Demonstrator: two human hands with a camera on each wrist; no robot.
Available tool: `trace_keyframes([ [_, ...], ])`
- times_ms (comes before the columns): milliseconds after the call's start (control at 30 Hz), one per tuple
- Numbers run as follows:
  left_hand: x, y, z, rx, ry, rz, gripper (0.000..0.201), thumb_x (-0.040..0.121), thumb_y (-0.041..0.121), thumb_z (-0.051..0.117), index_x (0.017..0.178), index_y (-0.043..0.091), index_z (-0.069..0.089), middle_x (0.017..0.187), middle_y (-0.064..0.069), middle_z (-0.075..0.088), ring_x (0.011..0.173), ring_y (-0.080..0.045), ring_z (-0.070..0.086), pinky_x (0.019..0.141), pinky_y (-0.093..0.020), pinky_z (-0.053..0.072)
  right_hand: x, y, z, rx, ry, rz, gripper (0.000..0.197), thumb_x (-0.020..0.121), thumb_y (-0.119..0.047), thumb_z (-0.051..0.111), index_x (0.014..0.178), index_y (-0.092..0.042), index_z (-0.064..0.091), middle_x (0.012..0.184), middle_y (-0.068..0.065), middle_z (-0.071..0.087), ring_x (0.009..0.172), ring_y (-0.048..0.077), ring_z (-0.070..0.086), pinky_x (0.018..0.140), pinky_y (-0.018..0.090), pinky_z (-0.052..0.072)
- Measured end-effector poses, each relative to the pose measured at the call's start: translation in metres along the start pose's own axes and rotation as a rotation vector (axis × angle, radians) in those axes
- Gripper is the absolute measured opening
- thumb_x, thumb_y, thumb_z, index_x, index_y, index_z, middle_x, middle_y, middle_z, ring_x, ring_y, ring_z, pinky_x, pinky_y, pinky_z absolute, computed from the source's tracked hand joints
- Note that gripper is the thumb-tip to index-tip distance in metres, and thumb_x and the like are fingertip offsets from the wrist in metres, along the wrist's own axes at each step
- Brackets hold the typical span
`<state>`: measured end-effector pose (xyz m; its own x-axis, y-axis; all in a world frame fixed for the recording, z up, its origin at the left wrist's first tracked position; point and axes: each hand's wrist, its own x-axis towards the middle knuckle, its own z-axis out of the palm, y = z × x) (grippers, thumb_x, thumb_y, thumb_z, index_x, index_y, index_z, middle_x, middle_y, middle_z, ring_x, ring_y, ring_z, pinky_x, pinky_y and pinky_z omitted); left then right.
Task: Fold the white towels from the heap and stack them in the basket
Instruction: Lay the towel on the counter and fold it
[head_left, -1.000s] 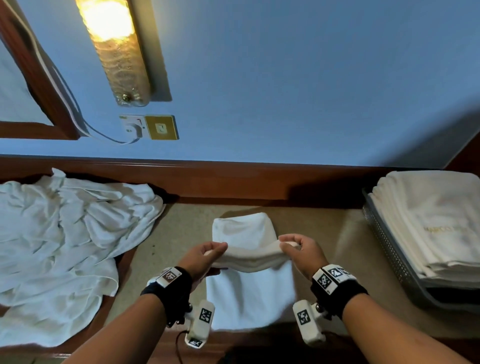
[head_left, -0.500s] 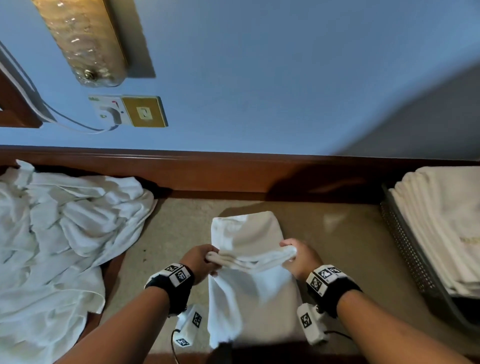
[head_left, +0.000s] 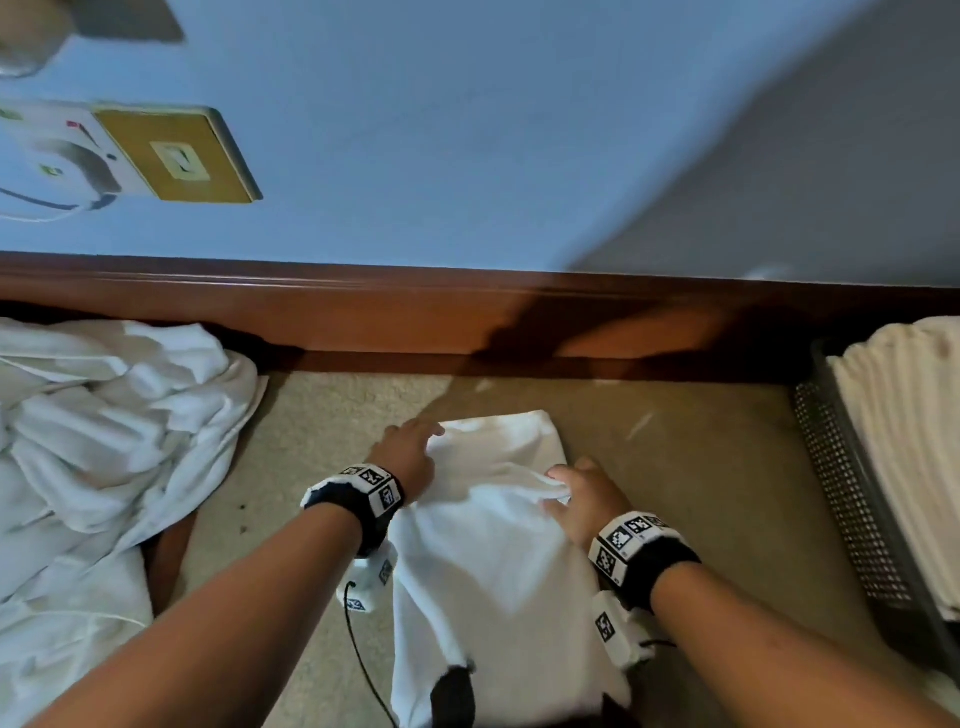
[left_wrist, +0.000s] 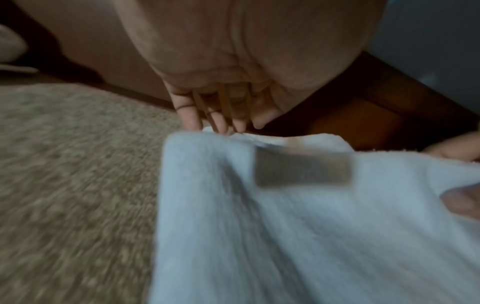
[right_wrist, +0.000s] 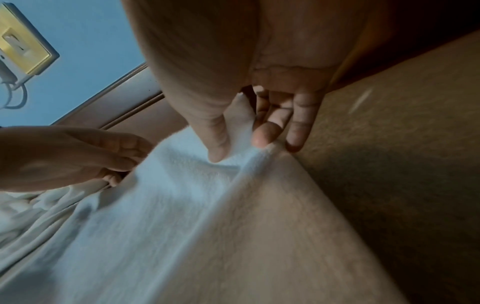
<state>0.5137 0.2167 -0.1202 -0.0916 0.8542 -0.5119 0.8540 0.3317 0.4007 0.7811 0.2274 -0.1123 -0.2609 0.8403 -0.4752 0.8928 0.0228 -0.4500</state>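
A: Carrying the towel's (head_left: 498, 561) near end over to its far end was the change. A second earlier both hands held that doubled edge up above the middle; here it was almost laid down, a fold nearly closed.

B: And the grips?

A: The right hand (head_left: 584, 501) pinched the folded edge between thumb and fingers (right_wrist: 262, 133). The left hand (head_left: 408, 457) lay further out at the far left corner, fingers (left_wrist: 192, 117) straight, fingertips on the cloth.

B: Room around it?

A: The towel lay lengthwise on the beige top (head_left: 322, 441), its near end hanging past the front edge. Bare surface showed on both sides. The heap (head_left: 104, 441) sat well to the left, the basket (head_left: 852, 499) with its stacked towels (head_left: 909, 426) to the right, the wooden ledge (head_left: 363, 317) beyond. I'd judge the path rightward open.
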Motion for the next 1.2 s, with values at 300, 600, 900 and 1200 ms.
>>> trace_keyframes([
  [300, 0.048, 0.005, -0.001, 0.223, 0.013, 0.001, 0.037, 0.092, 0.034, 0.062, 0.128, 0.029, 0.056, 0.132, -0.006, 0.043, 0.124, -0.031, 0.041, 0.101, -0.047, 0.039, 0.012, 0.010, 0.000, -0.011, -0.048, 0.007, 0.041, 0.087, -0.033, 0.072, 0.124, -0.015, 0.066, 0.115, 0.004, 0.047, 0.101, 0.023, 0.060, 0.088, 0.021, 0.043],
  [600, 0.038, -0.015, -0.005, -0.040, 0.186, -0.075, 0.031, 0.091, 0.035, 0.066, 0.115, 0.017, 0.058, 0.127, -0.008, 0.045, 0.118, -0.029, 0.046, 0.099, -0.045, 0.046, 0.016, 0.006, -0.001, -0.022, -0.072, 0.036, 0.043, 0.090, -0.035, 0.068, 0.127, -0.016, 0.063, 0.122, 0.005, 0.047, 0.106, 0.023, 0.058, 0.087, 0.018, 0.038],
  [900, -0.008, -0.024, 0.001, 0.282, -0.242, 0.118, 0.057, 0.083, 0.065, 0.061, 0.127, 0.029, 0.057, 0.131, 0.002, 0.050, 0.121, -0.026, 0.045, 0.102, -0.041, 0.034, 0.027, -0.009, -0.018, -0.059, -0.167, -0.044, 0.019, 0.075, -0.035, 0.050, 0.062, -0.024, 0.044, 0.070, -0.006, 0.048, 0.068, 0.020, 0.051, 0.061, 0.031, 0.039],
  [1200, 0.035, -0.027, -0.035, -0.090, -0.034, -0.014, 0.032, 0.091, 0.049, 0.063, 0.076, 0.023, 0.053, 0.084, -0.001, 0.062, 0.076, -0.019, 0.056, 0.060, -0.028, 0.037, 0.087, -0.034, -0.056, -0.009, 0.015, 0.162, 0.015, 0.086, -0.035, 0.058, 0.085, -0.021, 0.055, 0.083, -0.003, 0.060, 0.080, 0.024, 0.061, 0.070, 0.031, 0.049],
])
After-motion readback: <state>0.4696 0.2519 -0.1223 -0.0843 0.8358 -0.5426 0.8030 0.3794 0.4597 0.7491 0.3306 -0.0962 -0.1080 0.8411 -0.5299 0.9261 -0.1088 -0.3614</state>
